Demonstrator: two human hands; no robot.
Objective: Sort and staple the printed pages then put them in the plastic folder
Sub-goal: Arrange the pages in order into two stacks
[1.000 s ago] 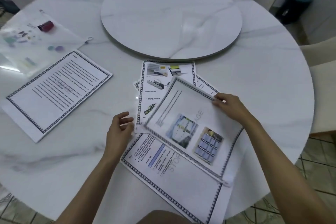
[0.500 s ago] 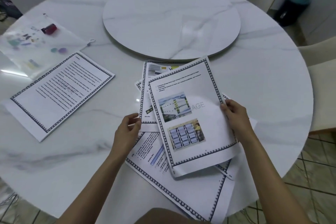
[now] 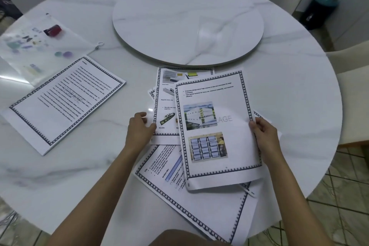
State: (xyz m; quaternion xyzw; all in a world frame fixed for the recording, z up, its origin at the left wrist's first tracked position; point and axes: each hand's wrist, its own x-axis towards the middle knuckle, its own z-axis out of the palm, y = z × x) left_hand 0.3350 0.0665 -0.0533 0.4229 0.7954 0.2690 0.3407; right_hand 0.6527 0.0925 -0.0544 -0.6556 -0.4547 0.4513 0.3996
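Printed pages [image 3: 199, 205] mid-sort: right hand [image 3: 263, 136] grips photo page [image 3: 215, 126], left hand [image 3: 138, 129] pinches microfilm page [image 3: 167, 104] edge; next needs page-number check, then stacking.

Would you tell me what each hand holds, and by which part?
The right hand pinches the two-photo page at its right edge. The left hand touches the microfilm page at its left edge; grip unclear.

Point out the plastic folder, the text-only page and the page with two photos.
plastic folder [image 3: 73, 42]: head view, bare clear part near its right corner.
text-only page [image 3: 65, 104]: head view, middle of the printed text.
page with two photos [image 3: 199, 116]: head view, on its upper photo.
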